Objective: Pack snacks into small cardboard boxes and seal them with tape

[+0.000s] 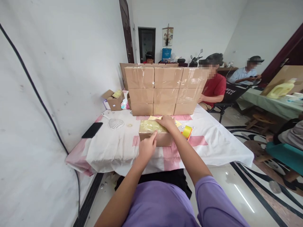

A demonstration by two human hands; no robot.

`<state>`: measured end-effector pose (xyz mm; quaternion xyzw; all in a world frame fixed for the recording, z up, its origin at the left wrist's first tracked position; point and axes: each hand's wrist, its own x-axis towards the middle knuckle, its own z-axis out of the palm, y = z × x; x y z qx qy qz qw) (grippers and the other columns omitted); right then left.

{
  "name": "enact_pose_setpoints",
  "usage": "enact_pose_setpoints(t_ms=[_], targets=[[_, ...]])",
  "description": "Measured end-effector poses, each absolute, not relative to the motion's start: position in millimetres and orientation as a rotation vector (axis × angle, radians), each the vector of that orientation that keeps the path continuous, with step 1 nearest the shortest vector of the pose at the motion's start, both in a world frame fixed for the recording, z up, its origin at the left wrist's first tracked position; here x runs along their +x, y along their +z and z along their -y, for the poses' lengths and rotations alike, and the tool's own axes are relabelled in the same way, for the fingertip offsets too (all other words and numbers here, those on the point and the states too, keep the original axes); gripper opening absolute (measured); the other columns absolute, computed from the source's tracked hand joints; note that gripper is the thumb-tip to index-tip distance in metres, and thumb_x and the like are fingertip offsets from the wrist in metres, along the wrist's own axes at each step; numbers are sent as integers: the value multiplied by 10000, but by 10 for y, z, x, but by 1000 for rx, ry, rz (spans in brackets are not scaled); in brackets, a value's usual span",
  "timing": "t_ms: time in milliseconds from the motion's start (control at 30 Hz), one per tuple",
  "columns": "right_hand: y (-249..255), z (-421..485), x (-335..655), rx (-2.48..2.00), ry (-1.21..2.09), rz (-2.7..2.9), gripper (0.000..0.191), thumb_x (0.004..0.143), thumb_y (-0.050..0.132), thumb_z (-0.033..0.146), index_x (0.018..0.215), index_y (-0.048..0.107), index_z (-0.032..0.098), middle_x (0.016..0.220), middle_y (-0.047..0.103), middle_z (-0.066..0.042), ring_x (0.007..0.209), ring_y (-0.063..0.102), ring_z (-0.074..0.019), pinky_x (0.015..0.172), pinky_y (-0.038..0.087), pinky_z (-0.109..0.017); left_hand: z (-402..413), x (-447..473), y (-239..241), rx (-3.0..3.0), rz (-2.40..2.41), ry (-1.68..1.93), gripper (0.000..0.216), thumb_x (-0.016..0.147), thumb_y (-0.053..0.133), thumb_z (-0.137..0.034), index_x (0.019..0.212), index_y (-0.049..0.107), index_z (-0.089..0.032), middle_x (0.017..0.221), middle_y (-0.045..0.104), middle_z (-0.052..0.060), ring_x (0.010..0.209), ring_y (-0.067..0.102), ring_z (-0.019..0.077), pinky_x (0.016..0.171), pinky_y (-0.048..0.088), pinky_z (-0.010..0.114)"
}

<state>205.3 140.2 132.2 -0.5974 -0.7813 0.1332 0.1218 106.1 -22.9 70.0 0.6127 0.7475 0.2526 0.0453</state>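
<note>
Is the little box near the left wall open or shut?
Open: the little box has a flap sticking out and something yellowish showing at its top.

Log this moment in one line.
left hand: at brown rectangular cardboard box, near edge; right hand: on its taped top; beside: yellow tape roll; behind: stacked brown cardboard boxes

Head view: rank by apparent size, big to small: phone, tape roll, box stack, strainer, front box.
1. Box stack
2. Front box
3. Phone and strainer: too alike to rank
4. Tape roll
</note>
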Motion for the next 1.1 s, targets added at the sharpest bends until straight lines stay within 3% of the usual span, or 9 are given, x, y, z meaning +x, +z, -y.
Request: enact_pose_setpoints(t_ms=[100, 233, 333, 467, 567, 733, 900, 1100], targets=[[1320, -1560, 2115, -1839, 424, 2281, 581, 869, 585, 683, 1018, 760, 149, 1112, 753, -200, 1147, 666, -381, 1099, 350, -554, 226, 1032, 466, 2006, -2371, 650, 532, 1024, 434, -268, 1552, 448, -336, 816, 767, 63, 716, 720, 225, 683, 476, 280], [1313, -1881, 2405, -1978, 317, 2203, 487, 955, 598, 478, 1207, 693, 72, 1245, 680, -271, 1192, 647, -378, 1009, 468, -476, 205, 969, 339, 2062, -2360, 631, 577, 1025, 441, -258, 1592, 364, -335, 809, 763, 41, 683, 711, 200, 638, 469, 254], [1311, -2172, 2825, -2040, 238, 2195, 382, 1002, 587, 391, 1261, 645, 116, 1304, 645, -198, 1182, 643, -298, 987, 524, -459, 252, 951, 271, 2078, -2322, 766, 547, 1016, 497, -306, 1559, 435, -318, 751, 751, 14, 638, 696, 187, 574, 437, 238], [1240, -2534, 3304, -1926, 234, 2393, 338, 988, 637, 394, 1238, 638, 167, 1269, 650, -92, 1100, 659, -233, 948, 571, -450, 305, 931, 135, 2170, -2165, 1240, 377, 1039, 492, -346, 1357, 668, -243, 647, 716, -4, 539, 649, 145, 538, 419, 229], [1086, -2760, 3381, -1781, 283, 2590, 283, 993, 626, 376, 1162, 672, 155, 1199, 687, -83, 1051, 675, -216, 923, 569, -419, 269, 920, 101, 2209, -1966, 1557, 334, 1054, 476, -315, 1209, 737, -175, 617, 692, -13, 507, 620, 112, 558, 444, 217], [767, -3053, 3178, -1534, 383, 2873, 185, 886, 683, 187, 1057, 755, 185, 1124, 757, -69, 983, 693, -190, 790, 482, -240, 136, 915, 196, 2156, -1858, 1610, 289, 1043, 513, -298, 1164, 727, -146, 578, 646, -43, 488, 600, 97, 553, 471, 205], [586, -3196, 3035, -1377, 384, 3005, 194, 778, 715, 164, 963, 768, 191, 1048, 761, -80, 932, 674, -213, 715, 401, -251, 56, 919, 164, 2071, -1851, 1622, 257, 1024, 546, -281, 1174, 714, -158, 601, 653, -42, 502, 612, 98, 536, 491, 198], [505, -3227, 3097, -1315, 477, 2924, 143, 834, 609, 124, 932, 711, 148, 1003, 736, -100, 859, 618, -189, 693, 371, -249, 27, 917, 71, 1960, -1836, 1644, 242, 1002, 579, -259, 1190, 709, -180, 673, 708, -18, 521, 639, 94, 493, 515, 165]])
